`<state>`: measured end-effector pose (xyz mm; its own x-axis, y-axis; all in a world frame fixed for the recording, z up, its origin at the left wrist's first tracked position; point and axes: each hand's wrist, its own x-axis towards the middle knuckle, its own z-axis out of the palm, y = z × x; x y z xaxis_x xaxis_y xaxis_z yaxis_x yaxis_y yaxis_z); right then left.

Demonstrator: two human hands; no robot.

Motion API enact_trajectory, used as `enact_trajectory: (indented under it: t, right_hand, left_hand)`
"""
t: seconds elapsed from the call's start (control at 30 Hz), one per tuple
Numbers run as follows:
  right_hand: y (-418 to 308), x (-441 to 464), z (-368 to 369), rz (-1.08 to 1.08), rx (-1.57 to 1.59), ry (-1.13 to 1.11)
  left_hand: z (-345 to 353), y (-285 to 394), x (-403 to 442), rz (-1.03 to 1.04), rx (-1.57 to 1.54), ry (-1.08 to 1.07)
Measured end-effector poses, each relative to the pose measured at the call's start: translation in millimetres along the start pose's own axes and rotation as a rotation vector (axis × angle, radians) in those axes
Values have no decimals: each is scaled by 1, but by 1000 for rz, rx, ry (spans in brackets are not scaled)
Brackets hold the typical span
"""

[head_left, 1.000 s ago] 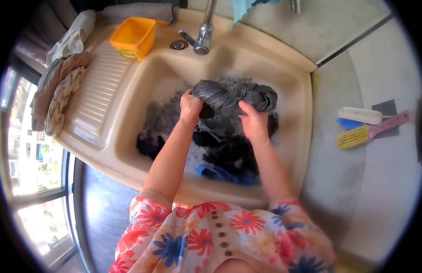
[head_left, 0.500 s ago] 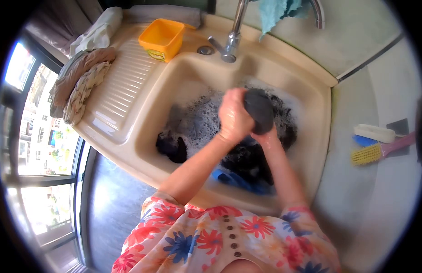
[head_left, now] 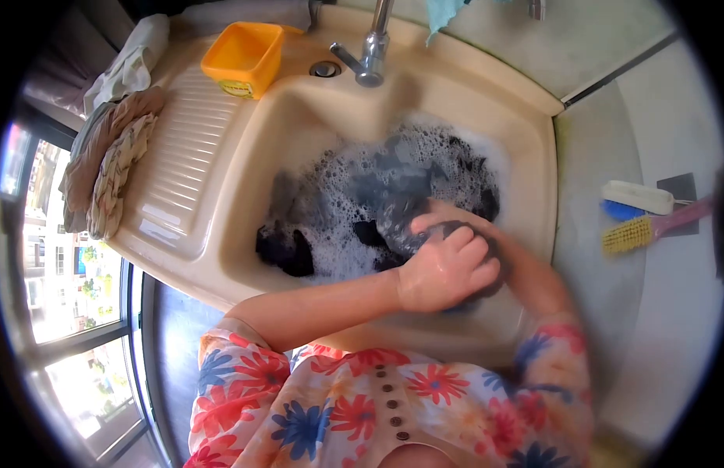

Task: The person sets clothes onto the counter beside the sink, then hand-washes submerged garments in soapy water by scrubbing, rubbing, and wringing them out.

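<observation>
A wet dark grey cloth garment point(head_left: 399, 225) is bunched between my hands, just over the soapy water. My left hand point(head_left: 447, 271) is a fist around its near part, with the fingers curled. Just beyond it, my right hand point(head_left: 447, 217) wraps the same garment from the right, its fingers partly covered. My forearms cross close together over the near side of the sink point(head_left: 233, 210). Grey cloth point(head_left: 385, 175) floats among suds ahead of my hands. Black cloth point(head_left: 288, 251) lies in the water at the left.
A yellow-orange tub point(head_left: 245, 58) stands behind the ribbed drainboard point(head_left: 175, 171). Folded clothes point(head_left: 112, 164) hang over its left edge. The tap point(head_left: 371, 62) rises at the back. Two brushes, one white and blue point(head_left: 639, 199), one yellow-bristled point(head_left: 635, 234), are at the right.
My hands have come down and nearer to my body with the dark grey garment. My left hand has crossed to the right, and the garment now stretches out beyond my fingers. The view has shifted slightly.
</observation>
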<state>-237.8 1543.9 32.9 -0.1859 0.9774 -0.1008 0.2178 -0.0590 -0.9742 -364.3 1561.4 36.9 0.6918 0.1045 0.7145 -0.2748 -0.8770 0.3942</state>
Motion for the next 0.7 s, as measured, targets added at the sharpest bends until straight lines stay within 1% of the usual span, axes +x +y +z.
enact_trajectory:
  t: [0.03,0.07,0.1,0.2,0.23,0.27,0.33,0.4,0.47,0.53,0.57,0.6,0.63,0.67,0.7]
  right_hand:
    - [19,12,-1,156,61,-130]
    - [39,20,1,309,124,-260]
    - [46,25,10,381,-15,-298]
    - [46,27,21,442,49,-312]
    - [64,31,24,486,73,-322]
    - [77,28,22,424,137,-291]
    - [75,28,24,300,264,-232]
    - [74,30,27,177,390,-171]
    - [73,34,31,54,518,-106]
    - [82,65,31,533,595,-112]
    - [65,71,34,525,618,-69]
    - [47,77,39,515,642,-22]
    - [52,87,42,477,573,-5]
    - [60,100,43,439,503,13]
    - [65,113,49,440,316,89]
  left_hand:
    - [0,1,-7,7,10,-85]
    - [0,1,-13,17,-17,-119]
    - [-1,0,-19,26,-44,-154]
    - [-4,-6,-34,6,-72,-222]
    - [-7,-9,-38,-9,-71,-239]
    - [-12,-11,-41,-52,-53,-222]
    - [-24,-19,-45,-141,-16,-187]
    - [-40,-37,-51,-301,-160,1]
    - [-74,-54,-55,-459,-106,191]
    - [-123,-63,-61,-843,-211,316]
    - [-149,-70,-66,-964,-199,376]
    - [-175,-71,-71,-1040,-194,474]
    - [-194,-78,-88,-1120,-201,706]
    - [-215,-94,-113,-1090,-276,930]
    - [-244,-97,-124,-1039,-292,958]
